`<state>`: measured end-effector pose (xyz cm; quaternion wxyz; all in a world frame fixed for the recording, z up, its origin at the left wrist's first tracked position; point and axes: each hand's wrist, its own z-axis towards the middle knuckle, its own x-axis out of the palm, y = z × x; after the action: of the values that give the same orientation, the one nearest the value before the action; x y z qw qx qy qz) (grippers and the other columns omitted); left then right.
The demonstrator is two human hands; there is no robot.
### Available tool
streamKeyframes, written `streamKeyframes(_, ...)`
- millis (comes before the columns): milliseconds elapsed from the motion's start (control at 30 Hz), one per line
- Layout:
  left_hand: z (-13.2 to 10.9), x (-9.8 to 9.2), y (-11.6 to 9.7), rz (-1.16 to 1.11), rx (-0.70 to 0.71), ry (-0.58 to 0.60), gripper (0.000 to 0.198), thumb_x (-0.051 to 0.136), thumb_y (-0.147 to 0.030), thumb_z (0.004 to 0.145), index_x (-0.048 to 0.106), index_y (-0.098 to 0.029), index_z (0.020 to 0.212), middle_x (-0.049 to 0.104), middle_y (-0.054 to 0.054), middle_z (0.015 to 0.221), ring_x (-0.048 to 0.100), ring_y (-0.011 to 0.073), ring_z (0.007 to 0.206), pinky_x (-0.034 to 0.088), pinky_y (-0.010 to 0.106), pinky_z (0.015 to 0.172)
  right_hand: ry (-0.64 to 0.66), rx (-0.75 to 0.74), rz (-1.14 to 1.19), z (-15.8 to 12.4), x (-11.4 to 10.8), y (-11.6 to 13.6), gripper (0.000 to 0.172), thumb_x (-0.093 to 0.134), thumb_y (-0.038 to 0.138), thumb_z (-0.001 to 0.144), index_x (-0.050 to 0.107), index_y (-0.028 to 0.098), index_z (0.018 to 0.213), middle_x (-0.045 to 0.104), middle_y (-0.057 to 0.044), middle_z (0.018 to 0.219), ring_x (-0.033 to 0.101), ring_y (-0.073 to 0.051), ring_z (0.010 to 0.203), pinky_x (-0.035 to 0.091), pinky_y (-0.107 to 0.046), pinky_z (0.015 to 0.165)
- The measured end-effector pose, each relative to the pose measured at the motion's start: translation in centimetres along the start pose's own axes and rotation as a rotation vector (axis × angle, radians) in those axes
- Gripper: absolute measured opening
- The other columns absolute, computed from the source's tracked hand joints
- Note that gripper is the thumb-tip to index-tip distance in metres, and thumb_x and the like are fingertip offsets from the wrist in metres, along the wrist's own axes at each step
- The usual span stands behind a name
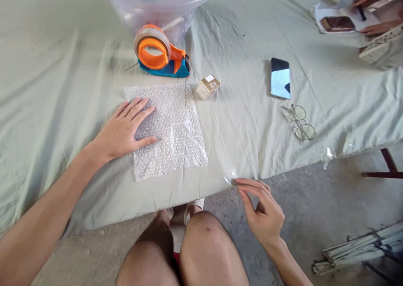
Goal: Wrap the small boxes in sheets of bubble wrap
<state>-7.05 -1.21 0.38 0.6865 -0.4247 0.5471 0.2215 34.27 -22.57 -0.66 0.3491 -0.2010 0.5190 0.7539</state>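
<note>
A sheet of bubble wrap (171, 131) lies flat near the table's front edge. My left hand (124, 128) rests on its left side with the fingers spread. At the table edge, right of the sheet, my right hand (262, 208) pinches a small piece of clear tape (233, 175) between thumb and fingers. Beyond the sheet stands an orange and blue tape dispenser (176, 66) with a roll on it. A small gold and white box (208, 87) sits just off the sheet's far right corner.
Behind the dispenser is a translucent plastic basin (151, 11). A smartphone (280, 78) and eyeglasses (299, 122) lie to the right. Another person's hands (374, 9) are at the far right, by a second phone (338, 24). Metal rods (355, 248) lie below, on the right.
</note>
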Motion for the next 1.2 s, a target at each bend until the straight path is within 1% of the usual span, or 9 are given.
streamKeyframes(100, 0.0, 0.1, 0.0, 0.000, -0.001, -0.008, 0.096, 0.043, -0.089, 0.108, 0.035, -0.029, 0.182, 0.032, 0.011, 0.192, 0.027, 0.0436, 0.180, 0.021, 0.070, 0.147, -0.064, 0.340, 0.155, 0.5, -0.5, 0.6, 0.004, 0.079, 0.037, 0.102, 0.083, 0.037, 0.101, 0.090, -0.003, 0.100, 0.088, -0.034, 0.096, 0.070, -0.054, 0.079)
streamKeyframes(233, 0.1, 0.1, -0.1, 0.011, -0.007, -0.001, 0.097, 0.042, -0.089, 0.109, 0.035, -0.026, 0.182, 0.031, 0.012, 0.192, 0.025, 0.0431, 0.180, 0.019, 0.069, 0.147, -0.179, 0.568, 0.315, 2.1, -1.2, 0.5, 0.015, 0.086, 0.053, 0.095, 0.085, 0.038, 0.095, 0.087, -0.003, 0.097, 0.085, -0.035, 0.105, 0.069, -0.060, 0.100)
streamKeyframes(400, 0.2, 0.1, -0.2, 0.039, 0.008, 0.006, 0.098, 0.044, -0.086, 0.110, 0.036, -0.021, 0.182, 0.029, 0.017, 0.192, 0.024, 0.0443, 0.180, 0.017, 0.072, 0.147, -0.230, 0.538, 0.513, 7.0, 0.1, 2.5, 0.006, 0.089, 0.048, 0.093, 0.085, 0.044, 0.095, 0.083, -0.005, 0.099, 0.081, -0.037, 0.110, 0.066, -0.063, 0.106)
streamKeyframes(600, 0.3, 0.4, -0.1, 0.050, 0.019, -0.017, 0.098, 0.045, -0.087, 0.110, 0.039, -0.019, 0.180, 0.032, 0.019, 0.191, 0.027, 0.0428, 0.180, 0.018, 0.071, 0.147, 0.043, 0.465, 0.798, 12.5, 3.7, 5.1, 0.010, 0.085, 0.041, 0.098, 0.082, 0.032, 0.100, 0.085, -0.001, 0.101, 0.084, -0.023, 0.093, 0.071, -0.041, 0.087)
streamKeyframes(800, 0.2, 0.6, -0.1, 0.059, 0.011, -0.018, 0.096, 0.037, -0.087, 0.111, 0.041, -0.019, 0.179, 0.032, 0.016, 0.191, 0.028, 0.0405, 0.180, 0.021, 0.066, 0.148, 0.228, 0.508, 0.970, 14.0, 5.0, 4.1, 0.012, 0.083, 0.041, 0.103, 0.079, 0.030, 0.106, 0.089, -0.002, 0.115, 0.089, -0.022, 0.100, 0.073, -0.037, 0.089)
streamKeyframes(933, 0.1, 0.6, -0.2, 0.060, 0.003, -0.031, 0.093, 0.036, -0.085, 0.112, 0.040, -0.021, 0.180, 0.032, 0.014, 0.192, 0.028, 0.0397, 0.180, 0.021, 0.064, 0.148, 0.101, 0.270, 0.630, 10.3, 3.5, 3.3, 0.010, 0.070, 0.029, 0.112, 0.078, 0.030, 0.119, 0.090, -0.003, 0.118, 0.090, -0.023, 0.105, 0.076, -0.039, 0.092)
streamKeyframes(1033, 0.0, 0.6, -0.2, 0.056, 0.009, -0.035, 0.089, 0.041, -0.079, 0.113, 0.039, -0.021, 0.181, 0.033, 0.013, 0.192, 0.028, 0.0403, 0.180, 0.021, 0.063, 0.148, 0.017, -0.114, 0.150, 5.8, 1.3, 2.4, 0.041, 0.069, 0.005, 0.107, 0.075, 0.028, 0.139, 0.089, -0.006, 0.122, 0.089, -0.024, 0.113, 0.076, -0.039, 0.096)
streamKeyframes(1100, -0.1, 0.5, -0.2, 0.058, 0.012, -0.034, 0.088, 0.045, -0.076, 0.113, 0.038, -0.022, 0.181, 0.033, 0.012, 0.192, 0.028, 0.0406, 0.180, 0.020, 0.063, 0.148, 0.049, -0.349, -0.091, 3.1, -0.1, 1.6, 0.059, 0.069, -0.008, 0.099, 0.070, 0.022, 0.150, 0.089, -0.011, 0.126, 0.088, -0.026, 0.115, 0.075, -0.040, 0.094)
streamKeyframes(1200, -0.1, 0.4, -0.2, 0.066, 0.008, -0.031, 0.086, 0.045, -0.075, 0.113, 0.038, -0.023, 0.181, 0.034, 0.012, 0.191, 0.029, 0.0401, 0.180, 0.020, 0.063, 0.148, 0.177, -0.498, -0.302, 0.6, -1.4, 0.6, 0.058, 0.068, -0.013, 0.097, 0.067, 0.011, 0.150, 0.089, -0.017, 0.126, 0.088, -0.028, 0.118, 0.074, -0.042, 0.095)
